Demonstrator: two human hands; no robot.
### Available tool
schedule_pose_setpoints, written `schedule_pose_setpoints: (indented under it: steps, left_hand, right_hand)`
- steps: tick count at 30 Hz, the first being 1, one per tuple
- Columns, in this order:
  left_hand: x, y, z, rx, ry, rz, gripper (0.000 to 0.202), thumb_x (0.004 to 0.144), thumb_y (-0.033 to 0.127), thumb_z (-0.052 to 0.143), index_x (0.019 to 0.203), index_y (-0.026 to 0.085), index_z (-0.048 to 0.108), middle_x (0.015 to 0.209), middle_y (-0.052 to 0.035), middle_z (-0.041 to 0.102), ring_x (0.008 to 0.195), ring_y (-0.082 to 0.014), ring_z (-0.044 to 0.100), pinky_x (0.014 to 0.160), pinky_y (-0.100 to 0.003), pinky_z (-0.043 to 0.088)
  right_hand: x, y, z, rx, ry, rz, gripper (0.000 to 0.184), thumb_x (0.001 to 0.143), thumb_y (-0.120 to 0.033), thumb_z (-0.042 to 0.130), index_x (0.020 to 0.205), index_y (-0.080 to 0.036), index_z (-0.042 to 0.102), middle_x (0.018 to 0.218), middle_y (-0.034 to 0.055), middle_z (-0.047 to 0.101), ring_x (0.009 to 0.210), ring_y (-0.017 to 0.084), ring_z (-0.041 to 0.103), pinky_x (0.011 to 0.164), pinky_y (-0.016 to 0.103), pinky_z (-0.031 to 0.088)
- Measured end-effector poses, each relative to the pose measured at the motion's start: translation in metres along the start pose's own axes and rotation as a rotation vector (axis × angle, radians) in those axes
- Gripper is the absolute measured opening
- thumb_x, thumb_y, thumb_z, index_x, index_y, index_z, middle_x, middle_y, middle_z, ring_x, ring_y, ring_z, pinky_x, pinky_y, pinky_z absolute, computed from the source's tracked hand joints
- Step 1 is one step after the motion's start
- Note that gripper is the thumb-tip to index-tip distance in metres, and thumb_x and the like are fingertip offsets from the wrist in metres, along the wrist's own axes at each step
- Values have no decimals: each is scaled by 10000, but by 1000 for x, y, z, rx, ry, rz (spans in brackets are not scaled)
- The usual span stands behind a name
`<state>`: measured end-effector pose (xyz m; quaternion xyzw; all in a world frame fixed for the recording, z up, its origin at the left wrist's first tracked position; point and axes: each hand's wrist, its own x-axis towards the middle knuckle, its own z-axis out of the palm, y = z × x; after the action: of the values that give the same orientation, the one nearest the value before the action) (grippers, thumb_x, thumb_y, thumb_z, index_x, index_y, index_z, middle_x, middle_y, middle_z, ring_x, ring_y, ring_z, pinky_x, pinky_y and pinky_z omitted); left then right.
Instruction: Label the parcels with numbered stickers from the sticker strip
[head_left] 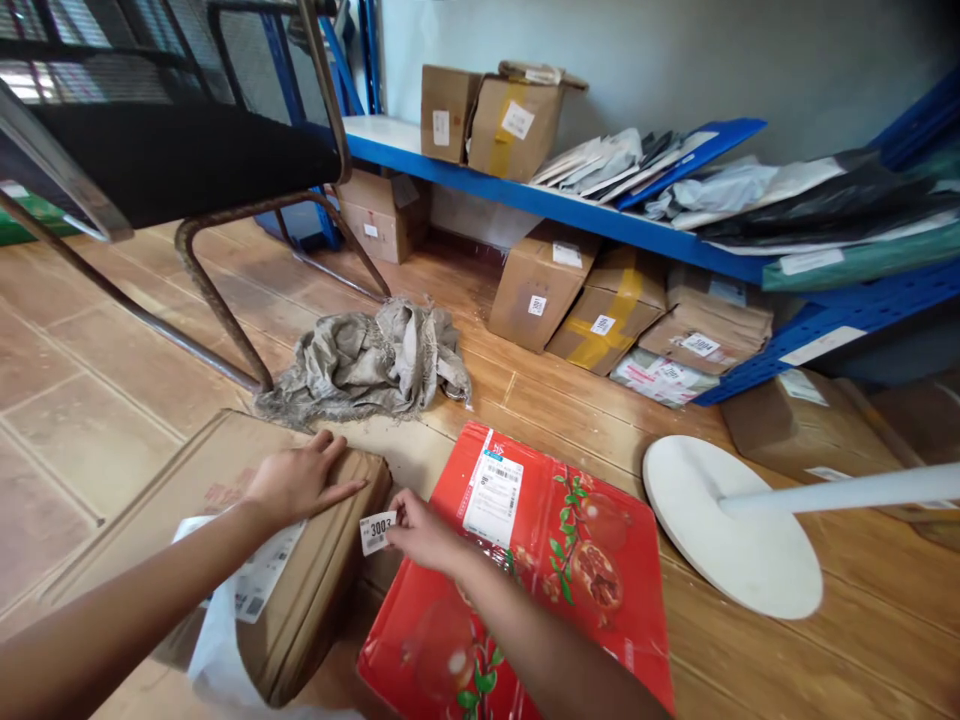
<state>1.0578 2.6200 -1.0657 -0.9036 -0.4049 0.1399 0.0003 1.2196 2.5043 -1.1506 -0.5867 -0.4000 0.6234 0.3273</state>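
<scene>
My left hand (pixel 298 480) lies flat with fingers stretched out on top of a brown cardboard box (pixel 315 580) at the lower left. My right hand (pixel 424 533) pinches a small white sticker (pixel 376 531) printed with "3003", held just off the box's right side. Under my right forearm lies a flat red box (pixel 570 570) printed with pomegranates, with a white shipping label (pixel 493 498) on it. A white plastic bag (pixel 217 640) and another label sit against the brown box near my left arm.
A crumpled grey cloth (pixel 375 360) lies on the wooden floor beyond the boxes. A black chair (pixel 165 160) stands at the upper left. A blue shelf (pixel 570 205) holds parcels and mail bags, with more cardboard boxes (pixel 607 310) beneath. A white round stand base (pixel 727 530) lies tipped at right.
</scene>
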Motion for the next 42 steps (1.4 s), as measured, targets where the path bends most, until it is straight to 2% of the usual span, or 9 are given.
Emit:
schedule_pose_setpoints:
  steps: [5,8,11,14,23,27,33,38,42]
  left_hand:
    - [-19,-19,13,-81,10,23,695,884,660,231,1286,158,496,1363,-190,500,853,-328,681,645,-433,524]
    - [-20,-20,15,-80,25,19,653,911,600,225,1292,146,501,1357,-204,505,834,-333,684,650,-451,530]
    - [-19,-18,16,-90,39,5,631,916,577,238,1291,148,509,1331,-208,524,823,-336,686,642,-454,529]
    - [-18,-17,15,-94,42,-3,632,910,586,244,1286,159,519,1326,-200,527,833,-336,687,640,-447,530]
    - [-17,-21,23,-120,52,3,661,915,577,216,1305,130,508,1371,-202,500,901,-352,682,710,-470,547]
    - [-16,-22,25,-141,47,12,684,917,580,186,1311,117,497,1383,-209,488,926,-362,676,735,-491,548]
    - [-16,-21,22,-153,41,3,692,916,576,195,1329,102,484,1390,-218,481,943,-372,670,750,-504,545]
    - [-16,-21,23,-164,64,5,670,912,566,221,1308,108,506,1362,-221,507,948,-373,670,746,-495,543]
    - [-15,-21,23,-120,30,-3,682,917,564,188,1323,100,481,1378,-216,491,944,-366,670,732,-499,548]
  right_hand:
    - [-1,-26,-7,-381,-201,-49,324,513,-54,687,694,-211,470,640,-84,472,608,109,473,578,237,367]
    - [-3,-37,2,-782,-275,-183,240,586,-91,707,719,-194,536,773,-7,592,717,158,555,613,256,386]
    - [-5,-39,14,-1013,-227,-225,219,700,-157,694,897,-152,598,984,117,666,868,240,629,658,295,427]
    - [-8,-34,22,-1025,-169,-207,264,753,-230,692,985,-138,607,1043,144,674,914,271,648,666,316,438]
    - [-7,-14,20,-1080,-252,-324,168,713,-316,744,813,-233,638,923,-6,689,829,179,636,615,267,376]
    - [-7,-15,22,-968,-150,-292,208,683,-332,778,785,-228,629,926,-15,702,841,168,639,606,255,355]
    - [-5,-11,33,-878,59,-216,162,721,-346,709,806,-235,628,959,7,714,859,187,649,650,276,400]
    - [-2,-8,37,-892,83,-198,170,722,-342,699,841,-245,628,987,10,710,892,197,654,680,282,434]
    - [-4,-10,37,-925,109,-201,199,730,-353,705,874,-245,622,995,11,706,895,199,661,681,282,452]
